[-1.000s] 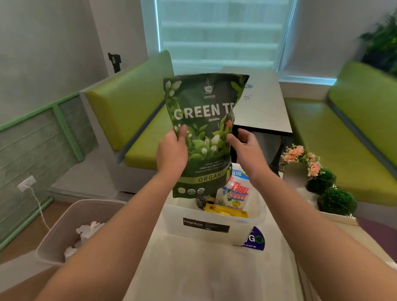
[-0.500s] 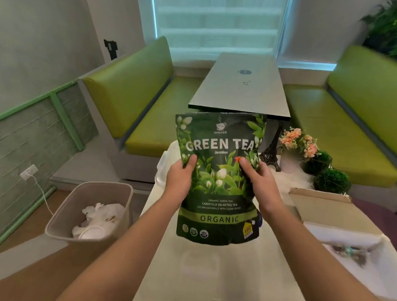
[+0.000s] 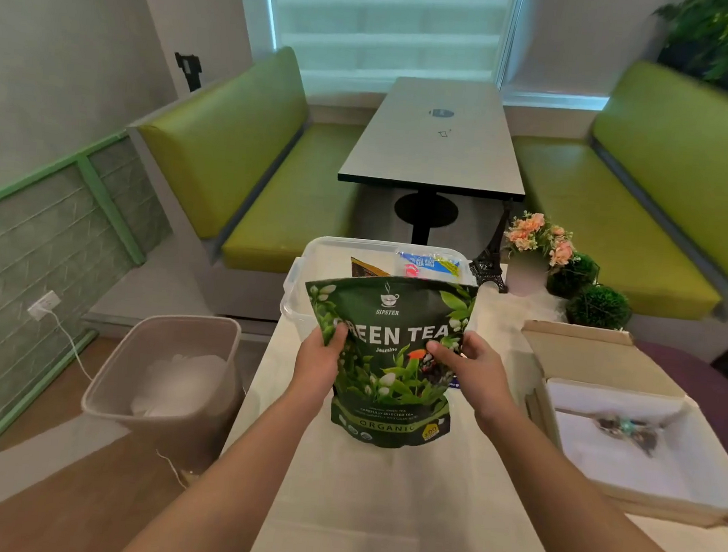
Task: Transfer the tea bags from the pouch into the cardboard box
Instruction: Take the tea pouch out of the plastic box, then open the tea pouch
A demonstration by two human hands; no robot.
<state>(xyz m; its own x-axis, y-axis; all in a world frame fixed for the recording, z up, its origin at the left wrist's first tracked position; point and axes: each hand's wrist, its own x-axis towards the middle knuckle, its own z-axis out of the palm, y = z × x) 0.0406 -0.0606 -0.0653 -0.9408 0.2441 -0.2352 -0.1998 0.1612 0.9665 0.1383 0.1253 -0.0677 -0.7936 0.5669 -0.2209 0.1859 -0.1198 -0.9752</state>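
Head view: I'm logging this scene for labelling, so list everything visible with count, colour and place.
dark green foil tea pouch: one, upright on the white table, centre.
open brown cardboard box: one, white-lined, right.
clear plastic storage bin: one, packets inside, behind the pouch.
beige waste bin: one, on the floor, left.
pink flower bunch: one, far right of the table.
green benches: two, flanking the grey table.
left hand: grip on the pouch's left edge.
right hand: grip on its right edge.
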